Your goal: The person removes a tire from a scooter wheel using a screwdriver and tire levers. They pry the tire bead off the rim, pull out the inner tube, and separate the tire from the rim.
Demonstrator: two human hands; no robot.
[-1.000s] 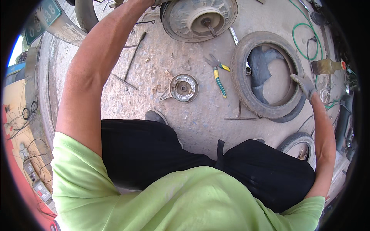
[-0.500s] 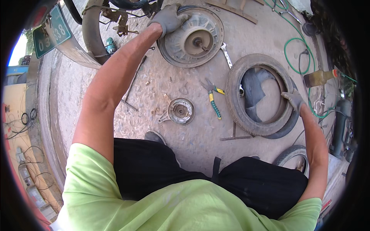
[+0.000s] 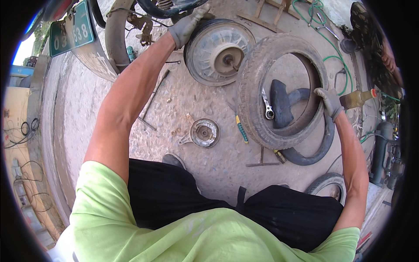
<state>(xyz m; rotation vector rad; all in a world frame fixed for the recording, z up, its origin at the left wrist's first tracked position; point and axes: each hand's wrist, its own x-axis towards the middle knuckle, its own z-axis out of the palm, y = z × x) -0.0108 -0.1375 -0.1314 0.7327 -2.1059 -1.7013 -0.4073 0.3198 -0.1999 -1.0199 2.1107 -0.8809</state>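
Note:
My gloved right hand (image 3: pixel 330 102) grips the right side of a worn tyre (image 3: pixel 257 122), which is tilted up off the ground. Beneath and through it shows a black inner tube (image 3: pixel 315 156). At the far side, my gloved left hand (image 3: pixel 185 29) has its fingers stretched out along the upper left edge of a wheel rim with a hub (image 3: pixel 214 59); whether it presses on the rim I cannot tell. The hub's axle points up toward me. A ratchet wrench (image 3: pixel 268 107) is visible through the tyre's opening. The tyre partly covers yellow-and-green handled pliers (image 3: pixel 242 129).
A round brake plate (image 3: pixel 204 132) lies near my feet, with a T-shaped bar (image 3: pixel 262 164) to its right. Beyond are a motorcycle's rear mudguard (image 3: pixel 94 56), a wooden frame (image 3: pixel 262 19) and a green hose (image 3: pixel 349 76). Right stand a bottle (image 3: pixel 358 99) and another wheel (image 3: pixel 327 185).
My right hand has raised and tilted the tyre leftward toward the rim, leaving the inner tube on the ground. My left hand's fingers have straightened from their hold over the rim's edge.

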